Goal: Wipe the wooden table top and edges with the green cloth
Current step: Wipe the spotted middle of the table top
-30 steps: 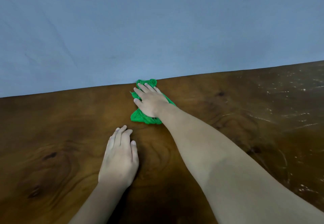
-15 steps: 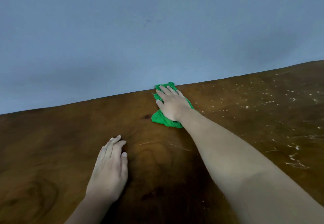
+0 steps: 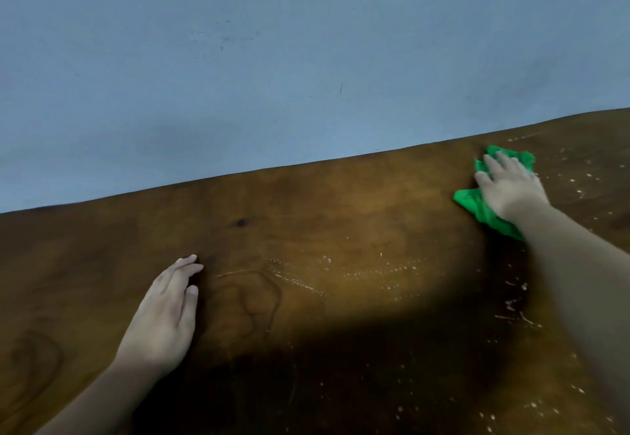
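The right hand lies flat, fingers spread, pressing the green cloth onto the table at two o'clock, beside the blue wall. The left hand rests open-palmed at eight o'clock. White crumbs dot the wood at four o'clock.

A broad stretch of bare wooden counter lies open between the left hand, flat on the near left, and the right hand, pressed on the green cloth at the far right. The blue wall closes off the counter's far edge just beyond the cloth. Pale specks dot the middle and right of the surface.
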